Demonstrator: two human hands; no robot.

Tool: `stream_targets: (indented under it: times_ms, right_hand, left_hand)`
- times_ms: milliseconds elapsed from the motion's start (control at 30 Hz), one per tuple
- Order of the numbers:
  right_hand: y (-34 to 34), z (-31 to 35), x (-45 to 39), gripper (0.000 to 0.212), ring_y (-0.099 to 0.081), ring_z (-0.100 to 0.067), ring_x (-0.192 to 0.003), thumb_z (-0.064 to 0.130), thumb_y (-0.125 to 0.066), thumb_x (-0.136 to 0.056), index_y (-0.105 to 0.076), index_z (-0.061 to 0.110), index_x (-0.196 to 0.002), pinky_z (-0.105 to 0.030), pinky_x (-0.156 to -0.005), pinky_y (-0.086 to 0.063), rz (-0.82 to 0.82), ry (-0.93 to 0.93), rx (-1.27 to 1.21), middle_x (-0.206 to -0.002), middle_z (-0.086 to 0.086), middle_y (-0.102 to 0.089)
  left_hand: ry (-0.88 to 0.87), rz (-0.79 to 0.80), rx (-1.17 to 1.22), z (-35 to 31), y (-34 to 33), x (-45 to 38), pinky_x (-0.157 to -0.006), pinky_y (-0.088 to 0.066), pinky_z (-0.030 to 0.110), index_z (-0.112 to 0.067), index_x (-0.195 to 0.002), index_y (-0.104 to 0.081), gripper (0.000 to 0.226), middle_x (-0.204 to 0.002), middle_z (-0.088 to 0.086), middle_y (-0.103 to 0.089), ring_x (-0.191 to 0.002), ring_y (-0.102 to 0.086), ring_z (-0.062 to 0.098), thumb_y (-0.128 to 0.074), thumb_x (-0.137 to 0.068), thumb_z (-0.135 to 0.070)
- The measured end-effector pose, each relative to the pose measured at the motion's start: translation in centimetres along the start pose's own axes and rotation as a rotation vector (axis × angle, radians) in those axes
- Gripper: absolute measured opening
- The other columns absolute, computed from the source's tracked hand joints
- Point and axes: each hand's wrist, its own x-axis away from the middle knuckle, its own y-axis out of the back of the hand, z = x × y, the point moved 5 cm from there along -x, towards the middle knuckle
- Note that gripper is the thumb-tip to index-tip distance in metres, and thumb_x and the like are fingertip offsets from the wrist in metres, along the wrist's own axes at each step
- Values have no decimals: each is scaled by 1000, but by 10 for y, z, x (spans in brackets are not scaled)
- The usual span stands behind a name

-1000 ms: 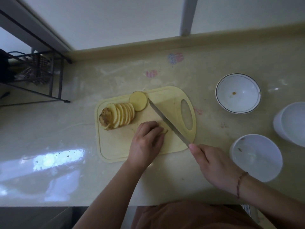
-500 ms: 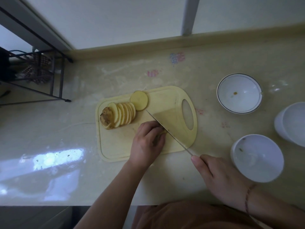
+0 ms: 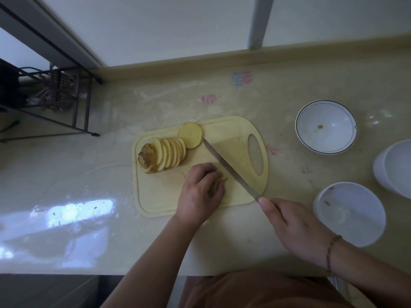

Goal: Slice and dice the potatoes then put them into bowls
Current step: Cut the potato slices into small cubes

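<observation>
Where the cutting board (image 3: 231, 132) lies on the tabletop (image 3: 111, 174), its long axis runs left to right and its oval handle hole sits at the right end. Item: sliced potato (image 3: 164, 156), far-left part of the board, slices leaning on one another in a row running left to right, the brown skinned end piece at the left. Item: one round slice (image 3: 190, 135) lying flat at the far edge of the board, just right of the row. Item: knife (image 3: 229, 170), blade laid diagonally across the board, tip at the far left touching or just short of the flat slice, handle end at the near right. Right hand (image 3: 295, 230) clasps the knife handle, a finger extended toward the blade. Left hand (image 3: 200, 194) rests on the near middle of the board, fingers curled down over a small potato piece (image 3: 222, 180), mostly hidden, just left of the blade. Item: three white bowls on the tabletop right of the board: dark-rimmed bowl (image 3: 326, 126) far, plain bowl (image 3: 350, 213) near, third bowl (image 3: 393, 167) cut by the right edge. Item: black wire rack (image 3: 66, 101), far left.
</observation>
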Motion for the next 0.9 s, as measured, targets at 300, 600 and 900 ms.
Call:
stream_targets:
  times_ms: [300,600,900]
  right_hand:
    - [-4,0,12,63,-52,-14,-56,69,-16,-83,-47,18,-63,-25,-54,-37,-2,-5,29,-54,-1,-49]
    - [-4,3,21,60,-51,-15,-60,66,-14,-84,-45,18,-65,-26,-60,-39,34,-12,81,-57,-4,-50]
    - [-14,11,-4,58,-49,-12,-55,60,-17,-89,-46,17,-64,-22,-54,-36,25,19,30,-56,1,-49]
  left_hand:
    - [4,-9,22,0,-1,2,-82,-53,35,3,-88,-74,11,-100,13,-68,-92,-64,27,-80,-78,4]
    - [12,-36,32,1,-1,2,-81,-53,35,2,-86,-75,11,-99,11,-70,-93,-65,23,-80,-77,5]
    - [-3,-30,39,1,2,-1,-81,-55,35,1,-88,-76,11,-98,11,-70,-93,-65,22,-80,-78,4]
